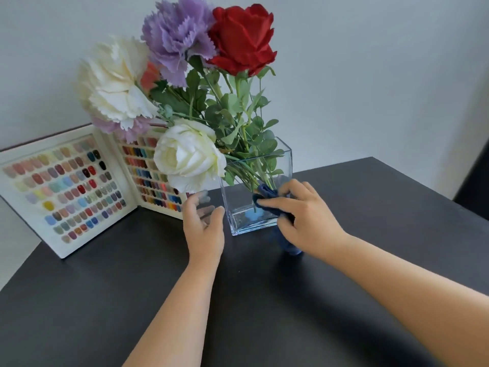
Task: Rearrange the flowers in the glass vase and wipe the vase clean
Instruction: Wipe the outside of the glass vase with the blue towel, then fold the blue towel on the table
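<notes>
A clear rectangular glass vase (239,205) stands on the dark table (132,274). It holds several artificial flowers: a red rose (242,39), a purple carnation (177,39), a cream carnation (116,83) and a white rose (185,157), all leaning left. My right hand (309,215) presses a dark blue cloth (267,200) against the vase's right front face; more cloth hangs below the hand. My left hand (203,229) is at the vase's left side, thumb touching its front edge and fingers spread behind the glass.
An open white book of coloured nail samples (66,192) stands propped at the left, behind the vase, against a pale wall. The table's right edge runs diagonally past a dark object at far right (473,186).
</notes>
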The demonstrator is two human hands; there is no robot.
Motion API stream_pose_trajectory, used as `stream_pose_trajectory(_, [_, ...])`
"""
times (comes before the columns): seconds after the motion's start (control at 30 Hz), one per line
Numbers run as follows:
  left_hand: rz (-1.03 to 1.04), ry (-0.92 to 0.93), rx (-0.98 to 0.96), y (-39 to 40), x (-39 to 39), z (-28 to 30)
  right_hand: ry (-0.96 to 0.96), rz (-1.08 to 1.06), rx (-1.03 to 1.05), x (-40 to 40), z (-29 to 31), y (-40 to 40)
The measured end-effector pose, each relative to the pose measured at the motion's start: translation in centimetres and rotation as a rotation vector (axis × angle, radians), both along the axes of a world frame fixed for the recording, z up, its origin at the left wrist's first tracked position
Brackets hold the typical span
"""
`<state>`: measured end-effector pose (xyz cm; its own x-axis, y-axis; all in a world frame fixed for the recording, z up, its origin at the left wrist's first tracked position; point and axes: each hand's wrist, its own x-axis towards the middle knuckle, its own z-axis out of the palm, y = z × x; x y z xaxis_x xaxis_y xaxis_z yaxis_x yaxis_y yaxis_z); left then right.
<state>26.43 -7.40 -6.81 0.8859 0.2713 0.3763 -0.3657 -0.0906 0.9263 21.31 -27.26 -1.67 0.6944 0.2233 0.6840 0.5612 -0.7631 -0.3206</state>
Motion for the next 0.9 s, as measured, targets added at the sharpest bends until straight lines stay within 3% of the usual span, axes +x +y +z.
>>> stream_pose_trajectory(0.07, [-0.071,-0.055,-0.012,-1.3,-2.5,1.0,0.121,0.027,0.259,-0.9,1.4,0.3])
stream_pose_trajectory(0.2, [-0.566,0.06,0.042,-3.0,-7.6,3.0,0.335,0.084,0.623,-2.1,4.1,1.5])
stream_pose_trajectory(0.33, [-0.546,0.082,0.111,-2.4,-11.6,4.1,0.522,0.237,0.996,-3.4,5.1,3.6])
stream_pose_trajectory(0.43, [-0.489,0.129,0.058,-1.4,-14.3,3.8,0.577,0.269,1.054,-4.9,3.9,5.3])
stream_pose_trajectory(0.7, [-0.389,0.441,-0.468,3.0,-20.7,3.6,0.848,0.384,1.077,-8.7,-0.9,7.3])
stream_pose_trajectory(0.9, [-0.286,0.476,-0.562,5.8,-25.1,3.6,1.077,0.472,1.015,-10.3,-2.4,8.9])
